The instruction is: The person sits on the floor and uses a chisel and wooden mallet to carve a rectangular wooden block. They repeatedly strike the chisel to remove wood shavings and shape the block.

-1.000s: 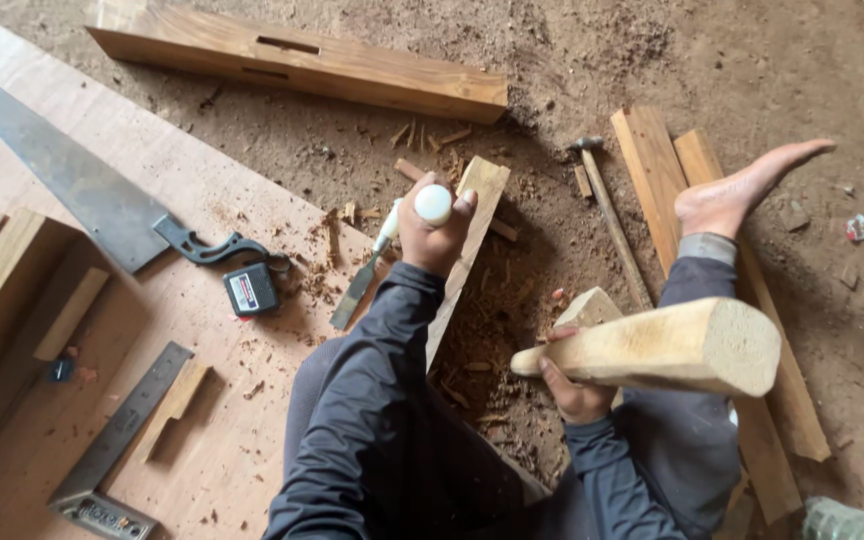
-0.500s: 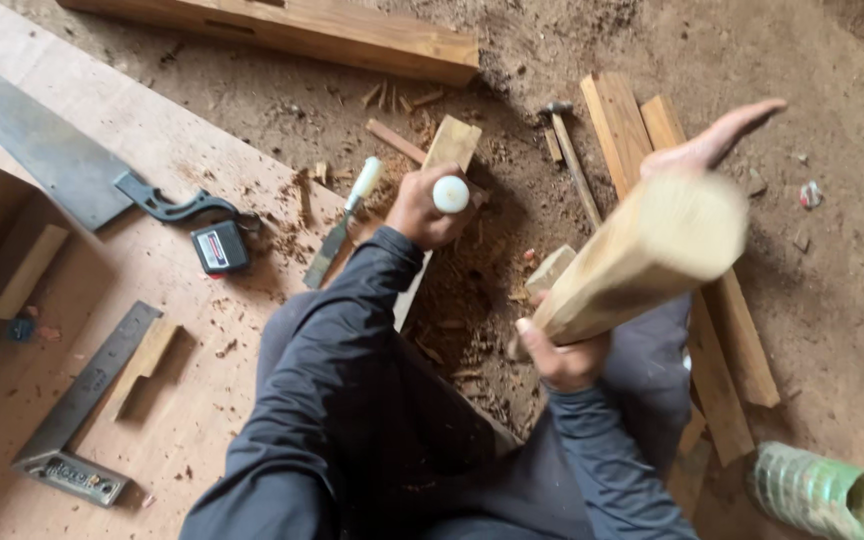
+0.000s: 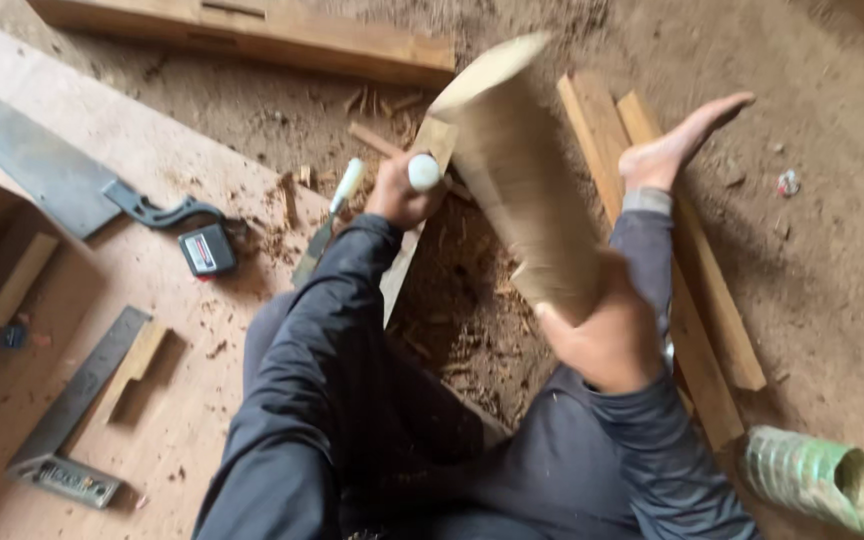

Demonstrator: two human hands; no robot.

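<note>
My right hand (image 3: pixel 607 340) grips a thick pale wooden mallet (image 3: pixel 517 170), raised and blurred, with its head tipped up toward the far side. My left hand (image 3: pixel 399 195) is closed around a chisel with a white rounded handle end (image 3: pixel 424 172), held upright on a narrow wooden board (image 3: pixel 414 240) lying on the dirt floor. A second chisel with a pale handle (image 3: pixel 337 200) lies just left of that hand. My bare foot (image 3: pixel 677 145) rests on wooden slats (image 3: pixel 652 250) to the right.
A handsaw (image 3: pixel 47 175) and a tape measure (image 3: pixel 208 249) lie on a plywood sheet (image 3: pixel 162 400) at left, with a try square (image 3: pixel 77 400) and a small wood block (image 3: pixel 134 362). A long mortised beam (image 3: pixel 252 35) lies at the back. A green mesh roll (image 3: pixel 822 480) sits lower right.
My right hand has swung the mallet from level at lower right up to a raised position above the chisel. My left hand keeps the chisel on the board.
</note>
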